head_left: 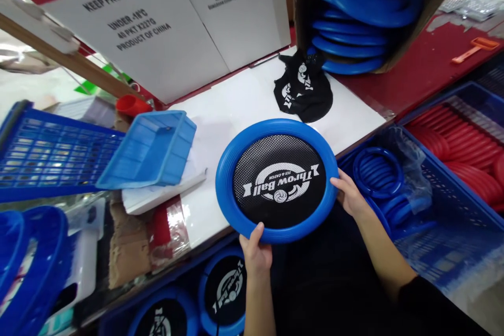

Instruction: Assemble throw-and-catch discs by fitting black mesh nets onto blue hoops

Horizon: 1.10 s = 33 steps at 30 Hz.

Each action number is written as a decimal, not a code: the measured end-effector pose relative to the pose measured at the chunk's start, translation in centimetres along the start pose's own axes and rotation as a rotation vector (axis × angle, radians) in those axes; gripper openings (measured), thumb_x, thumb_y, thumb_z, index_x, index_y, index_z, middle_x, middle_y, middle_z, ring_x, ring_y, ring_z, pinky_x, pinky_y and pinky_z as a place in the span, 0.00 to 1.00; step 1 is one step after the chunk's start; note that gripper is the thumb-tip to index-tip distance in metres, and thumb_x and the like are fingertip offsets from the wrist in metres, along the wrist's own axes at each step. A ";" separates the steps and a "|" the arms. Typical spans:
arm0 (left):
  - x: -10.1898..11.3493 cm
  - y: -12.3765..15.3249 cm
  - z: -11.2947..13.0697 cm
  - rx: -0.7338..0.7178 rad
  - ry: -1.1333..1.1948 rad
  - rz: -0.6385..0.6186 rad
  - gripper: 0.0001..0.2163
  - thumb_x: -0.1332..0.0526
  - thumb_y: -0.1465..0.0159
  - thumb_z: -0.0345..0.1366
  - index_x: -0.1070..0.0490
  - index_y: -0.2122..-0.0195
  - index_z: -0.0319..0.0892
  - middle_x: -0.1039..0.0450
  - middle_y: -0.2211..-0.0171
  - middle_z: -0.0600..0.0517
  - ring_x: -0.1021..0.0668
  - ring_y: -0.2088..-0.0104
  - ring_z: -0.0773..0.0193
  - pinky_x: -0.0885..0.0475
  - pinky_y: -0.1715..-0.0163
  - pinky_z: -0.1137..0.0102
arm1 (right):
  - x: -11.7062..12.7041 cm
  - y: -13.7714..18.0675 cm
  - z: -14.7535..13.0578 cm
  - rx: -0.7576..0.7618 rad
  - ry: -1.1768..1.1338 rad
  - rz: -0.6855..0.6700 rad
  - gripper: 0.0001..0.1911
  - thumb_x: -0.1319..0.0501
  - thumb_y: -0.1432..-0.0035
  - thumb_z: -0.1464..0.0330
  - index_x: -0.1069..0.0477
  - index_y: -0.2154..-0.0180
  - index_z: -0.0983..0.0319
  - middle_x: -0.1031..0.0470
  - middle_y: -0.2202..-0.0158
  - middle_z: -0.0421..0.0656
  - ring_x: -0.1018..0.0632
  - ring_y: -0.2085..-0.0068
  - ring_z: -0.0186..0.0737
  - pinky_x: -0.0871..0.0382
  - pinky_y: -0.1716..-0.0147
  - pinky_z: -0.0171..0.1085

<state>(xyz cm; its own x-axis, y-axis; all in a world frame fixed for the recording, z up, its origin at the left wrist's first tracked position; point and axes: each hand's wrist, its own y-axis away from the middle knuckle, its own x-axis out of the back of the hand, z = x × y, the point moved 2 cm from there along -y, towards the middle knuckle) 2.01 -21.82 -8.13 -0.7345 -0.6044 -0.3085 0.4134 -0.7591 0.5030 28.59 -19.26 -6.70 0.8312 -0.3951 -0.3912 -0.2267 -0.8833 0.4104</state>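
Observation:
A blue-rimmed disc [278, 180] with black mesh printed "Throw Ball" is tilted over the near edge of the white tabletop [244, 105]. My left hand [255, 252] grips its near rim, thumb on top. My right hand [348, 194] holds the right rim with fingers curled under it. A small pile of black printed mesh cloths [305, 89] lies on the table beyond the disc.
A cardboard box of stacked blue rings [354, 16] stands at the back right. Blue crates at the right hold blue rings [378, 170] and red rings [464, 157]. Finished discs [222, 289] lie below. A blue basket [151, 149] sits left; white "KEEP FROZEN" cartons [157, 26] stand behind.

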 end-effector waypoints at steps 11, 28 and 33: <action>-0.9 1.2 0.9 -0.054 -0.112 0.026 0.20 0.23 0.46 0.38 0.21 0.54 0.40 0.17 0.59 0.48 0.16 0.56 0.58 0.21 0.48 0.63 | 0.3 0.0 -2.0 0.003 0.005 -0.029 0.29 0.19 0.58 0.54 0.19 0.55 0.58 0.14 0.64 0.40 0.15 0.63 0.45 0.22 0.64 0.39; -0.2 1.5 -0.8 -0.094 -0.153 -0.019 0.23 0.20 0.49 0.39 0.20 0.53 0.39 0.16 0.56 0.46 0.16 0.51 0.53 0.23 0.42 0.59 | -0.3 0.1 -1.2 0.162 -0.021 0.101 0.26 0.21 0.55 0.50 0.19 0.59 0.58 0.15 0.66 0.41 0.15 0.62 0.50 0.18 0.62 0.45; -0.1 1.4 -1.4 -0.108 -0.154 -0.035 0.24 0.20 0.49 0.41 0.22 0.53 0.40 0.17 0.56 0.46 0.16 0.51 0.54 0.23 0.43 0.60 | -0.5 0.1 -0.8 0.199 -0.012 0.150 0.24 0.22 0.55 0.51 0.19 0.61 0.58 0.15 0.65 0.42 0.15 0.56 0.55 0.18 0.55 0.50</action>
<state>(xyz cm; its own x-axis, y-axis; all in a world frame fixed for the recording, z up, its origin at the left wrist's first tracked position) 3.38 -23.16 -8.50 -0.8200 -0.5390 -0.1927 0.4351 -0.8056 0.4022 28.53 -19.00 -5.83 0.7750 -0.5274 -0.3481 -0.4436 -0.8464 0.2947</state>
